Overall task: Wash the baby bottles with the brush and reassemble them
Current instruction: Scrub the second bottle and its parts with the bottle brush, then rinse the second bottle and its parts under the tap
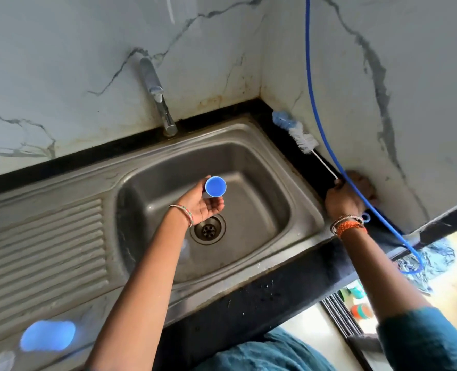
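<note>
- Left hand point(204, 203) raised over the steel sink point(297, 210), palm up, above and just behind the drain point(208, 229).
- Fingers and thumb curled round a blue bottle part point(215, 186), its round open mouth facing the camera; cap or bottle body, cannot tell which.
- Thin bangles point(185, 214) on the left wrist.
- Right hand point(343, 200) out to the right of the sink, over the black counter point(248, 306) near the marble wall point(409, 103).
- Closed round the thin white handle of the bottle brush point(295, 132), gripping it near the lower end.
- Brush lying along the black ledge between sink rim and wall, bristle head pointing toward the corner: blue tip first, white bristles behind.
- Small blue loop point(365, 217) showing just beside the right wrist, next to orange and silver bangles point(349, 226).
- Blue hose point(313, 103) running down the wall, passing over the right hand and curling off the counter edge lower right.
- Chrome tap point(156, 95) at the back rim of the sink, spout over the basin; no water visible.
- Ribbed draining board point(42, 250) to the left of the basin.
- Blurred blue object point(48, 335) at the near left corner of the draining board; too soft to identify.
- Teal sleeve point(425, 341) at the bottom right.
</note>
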